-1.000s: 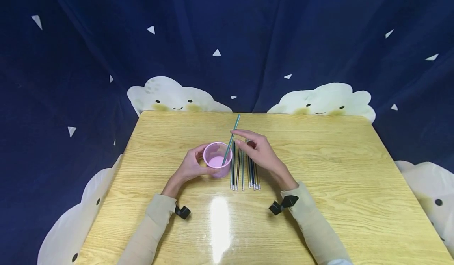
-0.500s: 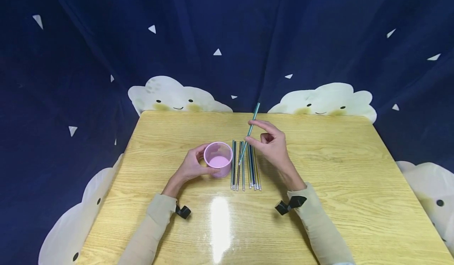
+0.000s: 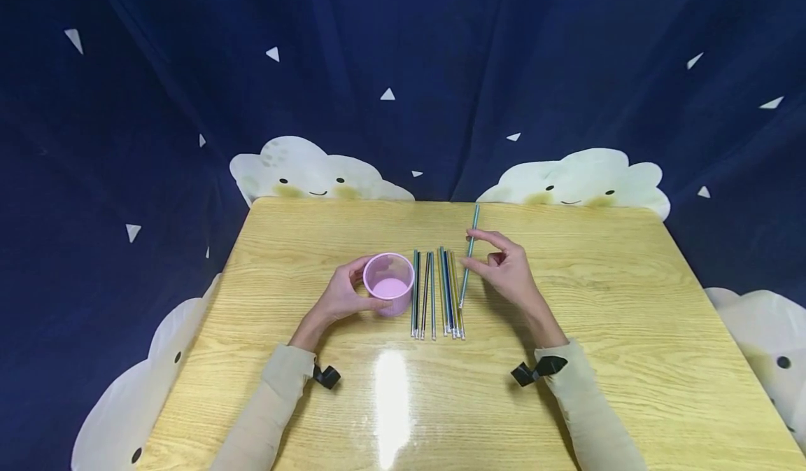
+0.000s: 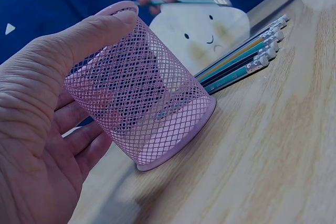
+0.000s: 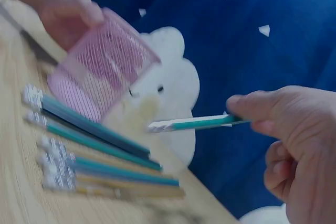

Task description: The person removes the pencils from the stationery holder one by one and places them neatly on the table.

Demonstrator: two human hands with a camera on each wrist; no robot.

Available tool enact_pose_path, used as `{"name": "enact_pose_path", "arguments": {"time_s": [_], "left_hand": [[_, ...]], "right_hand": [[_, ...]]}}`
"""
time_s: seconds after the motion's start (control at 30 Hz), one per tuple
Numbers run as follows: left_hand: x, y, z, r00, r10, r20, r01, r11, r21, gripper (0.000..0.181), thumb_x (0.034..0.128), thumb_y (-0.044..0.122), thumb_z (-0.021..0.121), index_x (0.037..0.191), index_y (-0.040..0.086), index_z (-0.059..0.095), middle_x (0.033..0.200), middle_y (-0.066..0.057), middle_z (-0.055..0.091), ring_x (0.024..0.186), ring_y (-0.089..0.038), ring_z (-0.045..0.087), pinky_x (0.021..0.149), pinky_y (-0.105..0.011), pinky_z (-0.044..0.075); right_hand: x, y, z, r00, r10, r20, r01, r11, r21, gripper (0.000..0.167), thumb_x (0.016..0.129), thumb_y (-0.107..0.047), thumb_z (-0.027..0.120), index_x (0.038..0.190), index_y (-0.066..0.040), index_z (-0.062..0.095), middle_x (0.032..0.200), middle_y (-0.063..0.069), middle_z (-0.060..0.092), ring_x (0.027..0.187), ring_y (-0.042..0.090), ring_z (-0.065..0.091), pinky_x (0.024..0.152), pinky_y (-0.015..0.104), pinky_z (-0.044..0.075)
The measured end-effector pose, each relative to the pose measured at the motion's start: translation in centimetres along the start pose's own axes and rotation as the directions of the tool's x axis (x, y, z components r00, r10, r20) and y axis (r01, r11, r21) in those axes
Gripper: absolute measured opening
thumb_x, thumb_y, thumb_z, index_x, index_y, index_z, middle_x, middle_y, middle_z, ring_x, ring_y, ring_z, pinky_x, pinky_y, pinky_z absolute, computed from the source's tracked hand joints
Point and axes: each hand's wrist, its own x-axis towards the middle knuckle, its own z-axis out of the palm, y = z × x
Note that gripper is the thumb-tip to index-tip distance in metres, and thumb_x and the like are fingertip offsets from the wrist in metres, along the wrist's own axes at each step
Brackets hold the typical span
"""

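Observation:
My left hand (image 3: 343, 292) grips a pink mesh pencil cup (image 4: 142, 87) by its side, thumb at the rim. The cup stands upright on the table, and its inside shows no pencils in the head view. Between thumb and fingertips my right hand (image 3: 506, 268) pinches a teal pencil (image 3: 469, 254), held above the table to the right of the other pencils. Its white eraser end (image 5: 157, 126) points down toward the table. Several pencils (image 3: 422, 296) lie side by side just right of the cup, with a second group (image 3: 450, 296) beside them, eraser ends toward me.
The wooden table (image 3: 604, 303) carries the cup and pencils. A dark blue cloth (image 3: 352, 51) with white triangles and smiling clouds hangs behind the table's far edge. Light glares off the tabletop (image 3: 390, 401) in front.
A second ago the teal pencil's lower end was inside the cup. My right hand has lifted it out and carried it right, past the lying pencils. My left hand and the cup stay put.

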Motion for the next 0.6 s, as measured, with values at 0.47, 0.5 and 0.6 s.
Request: {"name": "enact_pose_path", "arguments": {"time_s": [0.47, 0.5, 0.6], "left_hand": [[0.0, -0.1, 0.0, 1.000, 0.005, 0.000, -0.005, 1.000, 0.024, 0.085, 0.0661, 0.000, 0.095, 0.143, 0.001, 0.058, 0.138, -0.020, 0.065, 0.125, -0.041, 0.061, 0.112, -0.052, 0.048], [0.0, -0.1, 0.0, 1.000, 0.004, 0.001, -0.004, 1.000, 0.029, 0.086, 0.0662, 0.001, 0.095, 0.144, 0.002, 0.058, 0.139, -0.019, 0.065, 0.126, -0.040, 0.061, 0.112, -0.052, 0.048], [0.0, 0.0, 0.0, 1.000, 0.002, 0.004, -0.002, 0.999, 0.035, 0.086, 0.0663, 0.002, 0.095, 0.144, 0.004, 0.059, 0.140, -0.018, 0.065, 0.128, -0.038, 0.060, 0.114, -0.051, 0.047]], "right_hand": [[-0.8, 3.1, -1.4, 0.922, 0.310, 0.230, -0.257, 0.938, -0.232, 0.044, 0.094, -0.010, 0.078, 0.136, -0.001, 0.067, 0.136, 0.021, 0.067, 0.055, 0.006, 0.045, 0.043, 0.020, 0.033], [-0.8, 3.0, -1.3, 0.919, 0.309, 0.244, -0.251, 0.937, -0.242, 0.044, 0.094, -0.010, 0.078, 0.135, -0.001, 0.067, 0.135, 0.021, 0.067, 0.055, 0.008, 0.044, 0.043, 0.020, 0.034], [-0.9, 2.8, -1.1, 0.907, 0.314, 0.280, -0.236, 0.931, -0.280, 0.040, 0.097, -0.011, 0.075, 0.135, -0.001, 0.067, 0.136, 0.020, 0.067, 0.073, 0.015, 0.057, 0.054, 0.021, 0.045]]}}
